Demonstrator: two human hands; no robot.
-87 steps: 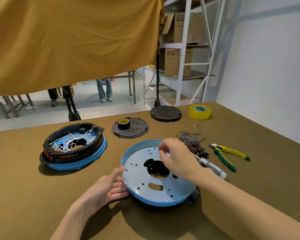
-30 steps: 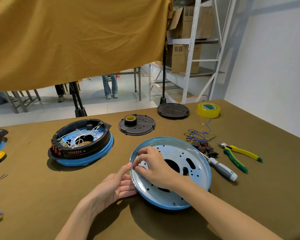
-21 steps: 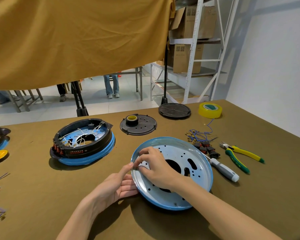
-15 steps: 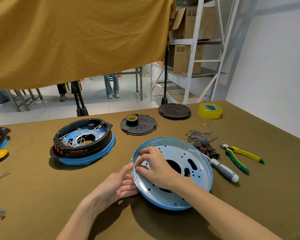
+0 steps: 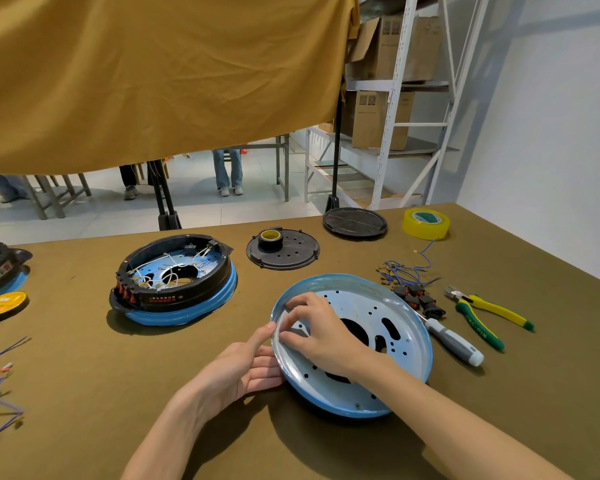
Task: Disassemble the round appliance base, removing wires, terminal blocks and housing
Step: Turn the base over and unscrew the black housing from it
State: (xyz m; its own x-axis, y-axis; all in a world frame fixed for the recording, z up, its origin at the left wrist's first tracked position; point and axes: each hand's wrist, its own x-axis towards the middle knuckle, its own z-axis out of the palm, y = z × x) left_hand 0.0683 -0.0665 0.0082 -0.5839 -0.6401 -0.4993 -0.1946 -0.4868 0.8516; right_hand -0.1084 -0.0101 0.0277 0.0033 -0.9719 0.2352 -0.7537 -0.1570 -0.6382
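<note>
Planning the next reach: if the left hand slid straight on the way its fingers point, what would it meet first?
The left hand points right, fingers already against the near-left rim of the blue metal plate, thumb on its edge. It would press into that rim at once; the right hand lies just beyond, inside the plate.

Stripped blue base pan (image 5: 388,306): round, perforated metal floor, tilted, left rim raised off table. Left thumb (image 5: 262,337) against outer left rim; right hand (image 5: 321,332) fingertips (image 5: 284,337) pinch inside same rim.
</note>
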